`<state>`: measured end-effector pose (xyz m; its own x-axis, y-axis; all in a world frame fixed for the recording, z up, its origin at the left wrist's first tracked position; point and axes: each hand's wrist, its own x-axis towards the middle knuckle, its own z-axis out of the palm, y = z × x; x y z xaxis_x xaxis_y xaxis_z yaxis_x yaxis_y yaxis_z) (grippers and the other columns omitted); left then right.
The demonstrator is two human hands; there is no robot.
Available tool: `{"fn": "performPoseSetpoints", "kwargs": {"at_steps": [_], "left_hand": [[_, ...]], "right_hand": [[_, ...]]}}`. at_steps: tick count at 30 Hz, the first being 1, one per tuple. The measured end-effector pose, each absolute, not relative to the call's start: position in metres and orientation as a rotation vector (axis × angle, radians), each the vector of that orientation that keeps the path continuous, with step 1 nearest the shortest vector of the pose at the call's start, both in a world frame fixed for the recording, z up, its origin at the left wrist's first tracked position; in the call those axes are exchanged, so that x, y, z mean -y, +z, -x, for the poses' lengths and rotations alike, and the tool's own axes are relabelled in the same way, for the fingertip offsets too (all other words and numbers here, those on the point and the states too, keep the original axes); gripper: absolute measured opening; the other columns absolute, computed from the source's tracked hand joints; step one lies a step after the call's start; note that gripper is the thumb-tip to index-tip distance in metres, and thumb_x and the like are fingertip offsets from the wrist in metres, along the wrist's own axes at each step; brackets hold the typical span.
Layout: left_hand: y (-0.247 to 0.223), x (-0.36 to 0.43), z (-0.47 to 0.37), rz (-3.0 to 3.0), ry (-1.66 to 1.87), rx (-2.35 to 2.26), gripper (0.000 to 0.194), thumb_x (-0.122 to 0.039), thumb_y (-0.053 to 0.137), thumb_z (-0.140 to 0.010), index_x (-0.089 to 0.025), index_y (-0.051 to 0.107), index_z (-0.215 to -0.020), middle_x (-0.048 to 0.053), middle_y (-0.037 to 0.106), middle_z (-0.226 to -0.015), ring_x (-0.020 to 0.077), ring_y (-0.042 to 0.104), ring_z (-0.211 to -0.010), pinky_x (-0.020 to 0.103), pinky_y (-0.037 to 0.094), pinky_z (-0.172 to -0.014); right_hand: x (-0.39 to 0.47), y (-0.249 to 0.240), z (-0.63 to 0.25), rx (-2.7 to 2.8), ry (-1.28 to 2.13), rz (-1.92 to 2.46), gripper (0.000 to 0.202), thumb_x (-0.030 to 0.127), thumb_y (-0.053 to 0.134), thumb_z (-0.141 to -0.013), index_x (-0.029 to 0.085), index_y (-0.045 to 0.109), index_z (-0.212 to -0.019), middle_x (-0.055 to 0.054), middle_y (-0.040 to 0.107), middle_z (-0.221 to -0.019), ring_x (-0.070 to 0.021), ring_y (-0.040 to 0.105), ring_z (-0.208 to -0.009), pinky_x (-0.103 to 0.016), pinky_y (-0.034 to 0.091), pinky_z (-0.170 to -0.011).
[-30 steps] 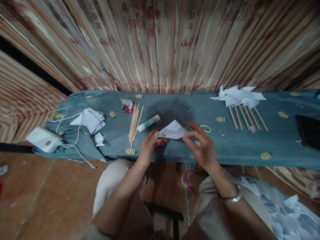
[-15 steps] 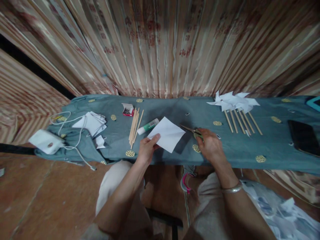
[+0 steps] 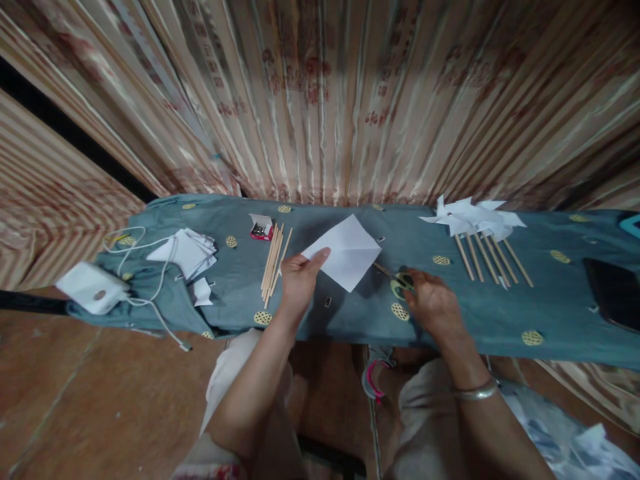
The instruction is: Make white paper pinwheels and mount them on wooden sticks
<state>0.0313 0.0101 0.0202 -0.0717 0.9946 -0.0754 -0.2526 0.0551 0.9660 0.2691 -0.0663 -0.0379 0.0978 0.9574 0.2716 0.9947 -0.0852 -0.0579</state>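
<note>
Paper sheet (image 3: 347,252), white, one, roughly square; at the dial's centre, over the near-middle of the cloth-covered bench (image 3: 480,320). Appears lifted off the cloth.

Left hand (image 3: 300,283): at eight o'clock of the sheet; thumb on top, fingers beneath, pinching its nine o'clock corner.

Right hand (image 3: 435,303): at four o'clock; fingers clenched about the handles of scissors (image 3: 394,274). Seat of the fingers in the loops unclear.

Condition of work, as judged: partly complete. Finished: several white paper pinwheels (image 3: 475,219) on wooden sticks, grouped between two and three o'clock. Outstanding: paper sheet, creased, no slit visible; bare sticks (image 3: 273,263), a bundle at nine o'clock, no paper attached. Also at nine o'clock, farther out: stack of white paper pieces (image 3: 193,253), none mounted. Small open box (image 3: 261,229) with dark metallic contents, between nine and ten.

Orientation: paper sheet set as a diamond, corners toward nine, twelve, three and six; being near square, no marked long axis. A faint crease runs toward the three o'clock corner. Scissors: long axis from four to ten o'clock, points toward ten, at the sheet's lower right edge; contact and blade opening cannot be told.
</note>
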Motion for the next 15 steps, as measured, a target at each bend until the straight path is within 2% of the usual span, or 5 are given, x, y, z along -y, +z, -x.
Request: {"fn": "performPoseSetpoints", "kwargs": {"at_steps": [5, 9, 13, 15], "left_hand": [[0.01, -0.019, -0.027, -0.851, 1.34, -1.05, 0.026, -0.036, 0.085, -0.057, -0.015, 0.074, -0.066, 0.002, 0.072, -0.068, 0.0145, 0.063, -0.062, 0.028, 0.05, -0.066], [0.004, -0.022, -0.023, -0.765, 1.317, -1.017, 0.035, -0.032, 0.088, -0.051, -0.014, 0.075, -0.077, 0.003, 0.073, -0.071, 0.0151, 0.065, -0.064, 0.028, 0.051, -0.068], [0.004, -0.027, -0.016, -0.695, 1.345, -0.992, 0.04, -0.03, 0.089, -0.049, -0.013, 0.073, -0.081, 0.004, 0.073, -0.074, 0.0151, 0.066, -0.065, 0.028, 0.051, -0.066], [0.005, -0.031, -0.013, -0.677, 1.374, -0.972, 0.041, -0.03, 0.089, -0.049, -0.013, 0.072, -0.081, 0.004, 0.073, -0.076, 0.0147, 0.066, -0.065, 0.027, 0.052, -0.066]], "right_hand": [[0.063, -0.034, -0.254, 2.032, -0.159, 2.121, 0.039, 0.01, 0.042, -0.08, 0.012, 0.063, -0.113, -0.019, 0.072, -0.093, -0.0311, 0.066, -0.083, -0.041, 0.052, -0.074], [0.06, -0.031, -0.249, 1.927, 0.027, 2.151, 0.034, 0.015, 0.051, -0.076, 0.016, 0.066, -0.107, -0.014, 0.074, -0.086, -0.0288, 0.069, -0.076, -0.04, 0.052, -0.071], [0.06, -0.026, -0.238, 1.479, 0.567, 1.956, 0.028, 0.028, 0.064, -0.07, 0.023, 0.068, -0.098, -0.007, 0.076, -0.085, -0.0251, 0.071, -0.076, -0.038, 0.053, -0.072], [0.06, -0.02, -0.227, 1.174, 0.951, 1.761, 0.035, 0.036, 0.073, -0.064, 0.021, 0.069, -0.095, -0.007, 0.076, -0.085, -0.0241, 0.071, -0.078, -0.037, 0.054, -0.073]]}}
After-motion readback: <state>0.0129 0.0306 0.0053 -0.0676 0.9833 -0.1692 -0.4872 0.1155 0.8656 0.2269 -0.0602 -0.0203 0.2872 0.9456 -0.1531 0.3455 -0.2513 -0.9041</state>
